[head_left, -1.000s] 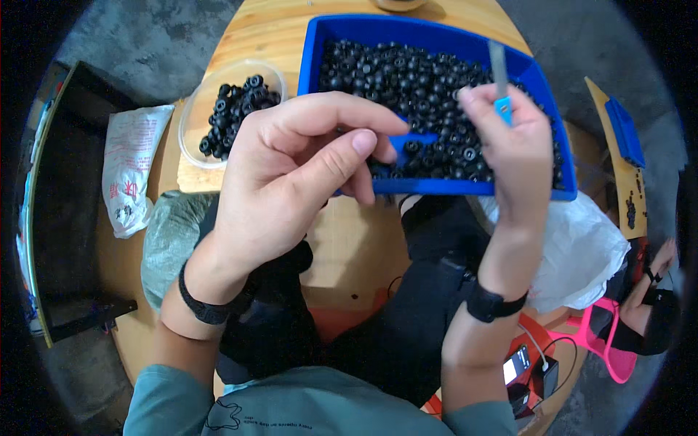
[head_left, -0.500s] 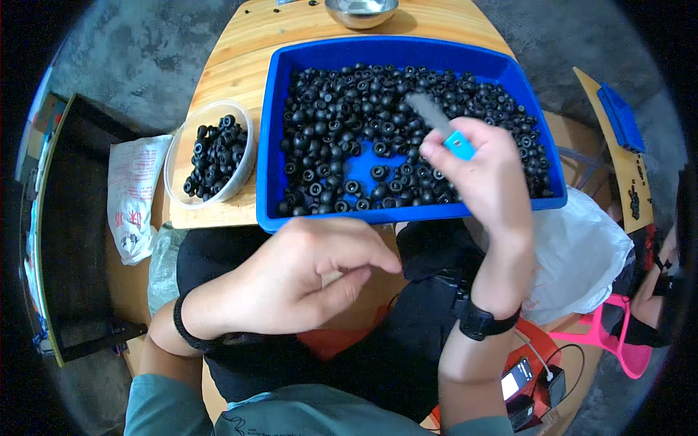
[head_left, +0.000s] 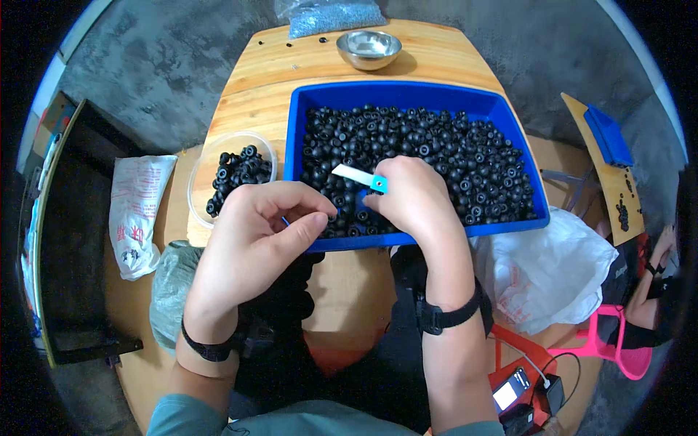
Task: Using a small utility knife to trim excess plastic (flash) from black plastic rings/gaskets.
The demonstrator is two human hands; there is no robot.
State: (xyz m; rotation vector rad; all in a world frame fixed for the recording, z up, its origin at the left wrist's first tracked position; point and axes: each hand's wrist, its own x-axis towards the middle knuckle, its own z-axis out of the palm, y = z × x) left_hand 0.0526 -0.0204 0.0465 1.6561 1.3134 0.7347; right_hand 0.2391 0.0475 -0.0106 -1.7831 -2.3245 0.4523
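My right hand [head_left: 416,195] is closed round a box cutter with a turquoise handle [head_left: 379,183]; its pale blade [head_left: 352,174] points left over the near part of a blue tray [head_left: 417,92]. Heaped in that tray are many small round black rubber-like parts [head_left: 425,145], several with a hole in the end. Beyond the tray's near left corner, my left hand [head_left: 258,236] has thumb and forefinger brought together in a pinch. What sits between those fingertips, if anything, is too small to make out. Behind my left hand stands a clear round tub [head_left: 198,190] with similar black parts [head_left: 240,171].
A steel bowl [head_left: 368,49] and a bag of bluish pellets [head_left: 336,18] stand at the far end of the wooden table [head_left: 254,80]. White plastic bags [head_left: 545,269] lie right of my legs. A pink stool [head_left: 618,341] and another person's arm [head_left: 658,251] are further right.
My left hand has risen to the tray's near edge and its fingers have closed. My right hand has brought the box cutter leftward, nearer the left hand. The whole view has tilted up.
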